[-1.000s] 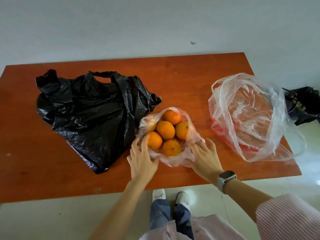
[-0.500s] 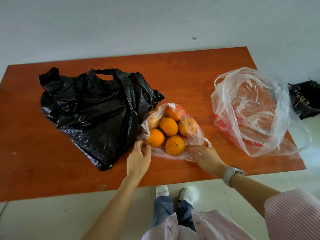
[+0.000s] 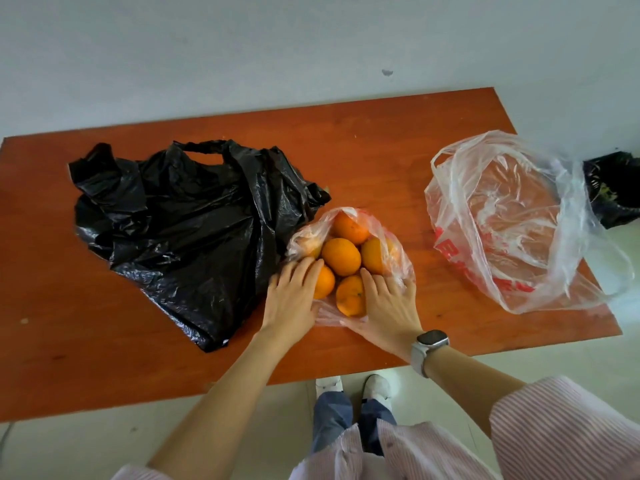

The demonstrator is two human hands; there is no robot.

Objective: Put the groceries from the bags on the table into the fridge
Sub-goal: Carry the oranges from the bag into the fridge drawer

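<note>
A moment ago the person's hands were pinching the edges of the small clear bag (image 3: 398,261), and now both hands have gone in over the oranges (image 3: 341,256), which sit in that open bag on the table (image 3: 381,140) between the black bag (image 3: 194,230) and the big clear bag (image 3: 502,223). The left hand (image 3: 291,299) lies flat with straight fingers on one orange, and the right hand (image 3: 389,306) lies flat beside another, gripping nothing yet. I think the oranges are about to be scooped up for the fridge, which I cannot see.
</note>
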